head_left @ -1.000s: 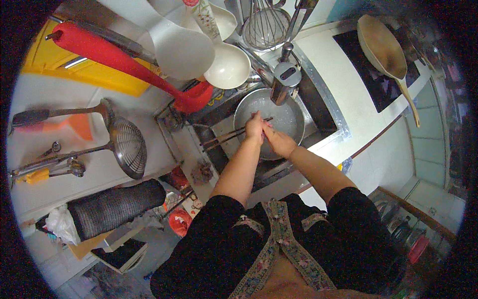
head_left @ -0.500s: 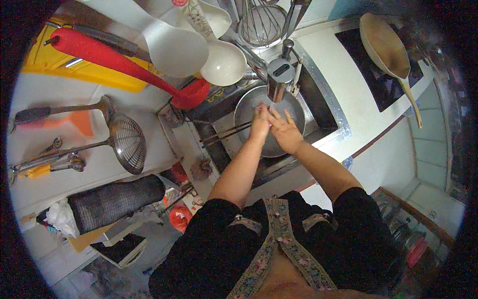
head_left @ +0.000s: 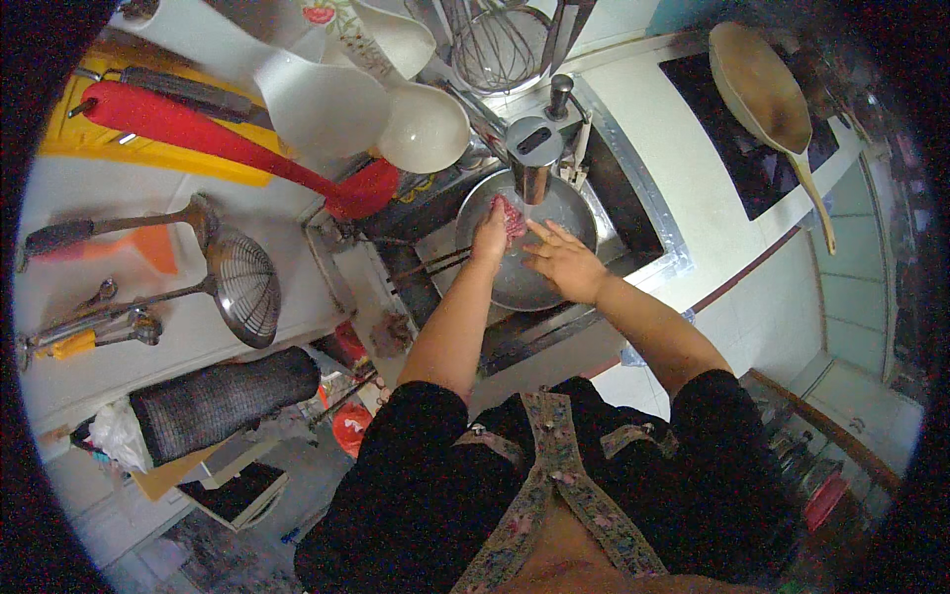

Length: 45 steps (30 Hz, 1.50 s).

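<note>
I have the left hand [head_left: 489, 241] closed around a red-and-white mottled piece [head_left: 513, 217], held over the round metal pan [head_left: 529, 284] in the sink [head_left: 638, 223], just below and left of the tap's spout [head_left: 534, 166]; what it is made of I can't tell. It sticks out to the right of the left grip, its long axis apparently slanting from upper left to lower right, though the hand hides part of it. The right hand [head_left: 568, 261] is empty as far as I see, fingers spread wide, just beside it at lower right; I can't make out whether a fingertip touches. Half a second ago the hands lay together; now they have parted, and more red shows.
</note>
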Available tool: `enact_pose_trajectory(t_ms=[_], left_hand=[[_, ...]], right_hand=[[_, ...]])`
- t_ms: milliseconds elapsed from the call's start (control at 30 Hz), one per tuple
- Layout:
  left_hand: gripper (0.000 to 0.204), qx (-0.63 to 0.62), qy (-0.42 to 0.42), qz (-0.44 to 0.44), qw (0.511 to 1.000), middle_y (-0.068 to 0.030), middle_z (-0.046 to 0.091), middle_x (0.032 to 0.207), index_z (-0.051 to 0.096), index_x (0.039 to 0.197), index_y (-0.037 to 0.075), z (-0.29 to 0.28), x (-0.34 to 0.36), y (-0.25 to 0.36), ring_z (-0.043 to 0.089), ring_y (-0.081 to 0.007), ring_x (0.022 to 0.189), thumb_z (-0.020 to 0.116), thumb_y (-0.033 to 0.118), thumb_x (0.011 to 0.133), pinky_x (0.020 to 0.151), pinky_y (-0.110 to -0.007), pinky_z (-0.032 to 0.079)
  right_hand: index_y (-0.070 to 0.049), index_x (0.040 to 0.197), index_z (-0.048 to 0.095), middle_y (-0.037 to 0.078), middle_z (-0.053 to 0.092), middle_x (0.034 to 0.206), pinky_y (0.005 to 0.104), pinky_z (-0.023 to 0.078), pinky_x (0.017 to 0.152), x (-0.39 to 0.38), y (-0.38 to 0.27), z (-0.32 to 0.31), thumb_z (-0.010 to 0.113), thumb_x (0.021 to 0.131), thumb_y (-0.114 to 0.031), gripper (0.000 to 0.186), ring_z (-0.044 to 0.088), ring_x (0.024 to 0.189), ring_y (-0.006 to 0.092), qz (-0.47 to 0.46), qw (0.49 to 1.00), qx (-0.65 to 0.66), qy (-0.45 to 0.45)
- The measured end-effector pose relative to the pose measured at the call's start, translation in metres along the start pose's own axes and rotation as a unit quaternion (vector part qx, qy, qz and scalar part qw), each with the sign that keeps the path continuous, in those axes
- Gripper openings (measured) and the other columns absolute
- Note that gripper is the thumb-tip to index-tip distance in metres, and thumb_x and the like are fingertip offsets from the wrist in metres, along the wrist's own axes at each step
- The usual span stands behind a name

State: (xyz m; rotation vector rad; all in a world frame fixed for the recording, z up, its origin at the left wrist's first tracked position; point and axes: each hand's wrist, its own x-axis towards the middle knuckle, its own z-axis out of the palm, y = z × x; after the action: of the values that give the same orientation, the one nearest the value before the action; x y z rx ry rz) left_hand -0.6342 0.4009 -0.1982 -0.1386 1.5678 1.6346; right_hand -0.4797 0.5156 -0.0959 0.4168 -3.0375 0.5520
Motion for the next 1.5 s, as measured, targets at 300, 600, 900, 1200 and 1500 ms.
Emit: enact_pose_trajectory(t_ms=[300, 600, 900, 1200, 1500], left_hand=[[0.036, -0.005, -0.091, 0.074, 0.993, -0.0039, 0.063, 0.113, 0.058, 0.124, 0.005, 0.011, -0.057, -0.013, 0.06, -0.0136, 0.097, 0.056, 0.029, 0.098, 0.081, -0.029, 0.048], [0.031, 0.025, 0.082, 0.032, 0.996, -0.0029, 0.064, 0.088, 0.063, 0.106, 0.004, 0.022, -0.039, -0.019, 0.058, -0.0143, 0.072, 0.058, 0.033, 0.097, 0.063, -0.03, 0.048], [0.026, -0.198, 0.009, 0.041, 0.979, -0.004, 0.066, 0.094, 0.062, 0.106, 0.005, 0.015, -0.047, -0.015, 0.061, -0.0149, 0.082, 0.054, 0.029, 0.099, 0.069, -0.03, 0.048], [0.027, -0.045, 0.034, 0.011, 0.998, -0.0026, 0.063, 0.077, 0.062, 0.09, 0.006, 0.027, -0.04, 0.0, 0.058, -0.0151, 0.064, 0.054, 0.03, 0.099, 0.056, -0.032, 0.045], [0.038, 0.108, 0.038, 0.124, 0.986, -0.0163, 0.065, 0.109, 0.06, 0.108, 0.0, 0.012, -0.021, -0.027, 0.063, -0.0295, 0.098, 0.05, 0.036, 0.099, 0.082, -0.039, 0.05]], right_hand=[[-0.009, 0.095, 0.068, 0.009, 0.062, 0.12, 0.0432, 0.024, 0.119, -0.006, -0.008, 0.023, 0.062, 0.075, -0.013, 0.021, 0.039, 0.137, 0.0326, 0.032, 0.999, 0.033, -0.026], [0.0, 0.102, 0.069, 0.017, 0.058, 0.128, 0.0416, 0.024, 0.119, -0.001, -0.019, 0.049, 0.055, 0.078, -0.016, 0.032, 0.04, 0.136, 0.0322, 0.02, 0.996, -0.073, 0.054], [-0.006, 0.086, 0.07, 0.012, 0.064, 0.108, 0.0442, 0.022, 0.119, 0.0, -0.022, 0.018, 0.054, 0.079, -0.018, 0.021, 0.039, 0.136, 0.0306, 0.007, 0.997, -0.079, -0.014], [-0.006, 0.092, 0.072, 0.011, 0.066, 0.117, 0.0434, 0.017, 0.121, 0.008, -0.025, 0.032, 0.055, 0.078, -0.02, 0.026, 0.036, 0.139, 0.0323, 0.012, 0.995, -0.102, 0.019], [-0.01, 0.096, 0.073, 0.01, 0.065, 0.119, 0.0498, 0.011, 0.121, 0.019, -0.006, 0.02, 0.056, 0.079, -0.021, 0.027, 0.034, 0.14, 0.0327, 0.042, 0.995, -0.084, -0.046]])
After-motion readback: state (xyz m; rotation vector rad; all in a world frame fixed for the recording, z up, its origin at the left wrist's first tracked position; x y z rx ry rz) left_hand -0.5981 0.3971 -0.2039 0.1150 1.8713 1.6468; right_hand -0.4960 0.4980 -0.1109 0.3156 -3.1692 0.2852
